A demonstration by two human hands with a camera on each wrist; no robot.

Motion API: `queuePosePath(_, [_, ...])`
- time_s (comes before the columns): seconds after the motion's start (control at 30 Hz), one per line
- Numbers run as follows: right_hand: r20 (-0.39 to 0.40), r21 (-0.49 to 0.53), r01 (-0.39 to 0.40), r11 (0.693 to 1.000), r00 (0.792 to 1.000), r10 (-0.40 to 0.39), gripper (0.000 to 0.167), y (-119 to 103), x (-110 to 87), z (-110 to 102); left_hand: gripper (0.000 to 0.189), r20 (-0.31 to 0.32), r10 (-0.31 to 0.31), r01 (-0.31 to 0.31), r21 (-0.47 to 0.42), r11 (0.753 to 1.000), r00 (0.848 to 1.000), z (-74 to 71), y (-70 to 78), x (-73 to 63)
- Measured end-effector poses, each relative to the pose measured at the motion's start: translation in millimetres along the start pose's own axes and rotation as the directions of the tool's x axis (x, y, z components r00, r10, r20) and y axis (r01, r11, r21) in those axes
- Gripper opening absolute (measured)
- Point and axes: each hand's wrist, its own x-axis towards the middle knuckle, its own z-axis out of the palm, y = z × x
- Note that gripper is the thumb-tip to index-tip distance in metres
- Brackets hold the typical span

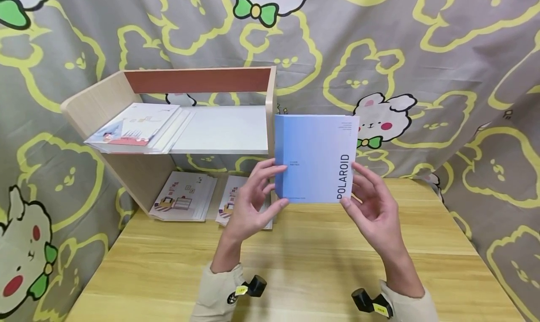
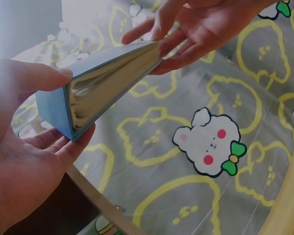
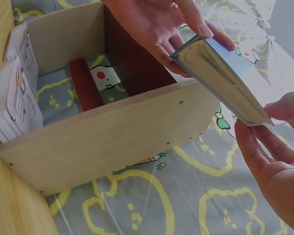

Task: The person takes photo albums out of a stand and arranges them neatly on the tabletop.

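Head: book [image 1: 316, 148] is being held over table [image 1: 320, 247], beside shelf [image 1: 228, 130], cover being left mostly unobscured. Left wrist: spine [image 2: 54, 112] is being pinched by left hand [image 2: 19, 166]. Right wrist: opposite edge is being pinched by fingers [image 3: 252, 142] of right hand [image 3: 284, 186], presumably for even support.

Gripping the blue book [image 1: 316, 148] at its spine with left hand [image 1: 253, 202], opposite edge with right hand [image 1: 377, 209].

Curtained-off desk nook; can't tell if it's a home or a staged booth. Cartoon-animal fabric [image 1: 447, 73] hangs behind and on both sides of a wood-grain worktop [image 1: 312, 261]. Small two-tier shelf unit [image 1: 228, 130] on it, with booklets [image 1: 137, 123] on both levels.
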Motion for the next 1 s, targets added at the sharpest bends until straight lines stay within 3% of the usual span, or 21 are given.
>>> queuePosePath(0.3, [-0.013, -0.011, -0.001, 1.000, 1.000, 0.001, 0.071, -4, -1.2, -9, 0.058, 0.003, -0.009, 0.009, 0.027, 1.000, 1.000, 9.2, -1.6, 4.9])
queuePosePath(0.63, [-0.027, -0.025, -0.013, 1.000, 1.000, 0.012, 0.072, -8, -5.7, -20, 0.057, 0.019, -0.021, 0.021, -0.002, 1.000, 1.000, 22.0, -6.9, 9.1])
queuePosePath(1.0, [-0.028, -0.028, -0.019, 0.999, 0.999, 0.018, 0.069, -10, -5.5, -25, 0.059, -0.003, -0.026, 0.026, -0.031, 0.999, 1.000, 29.0, -9.4, 9.1])
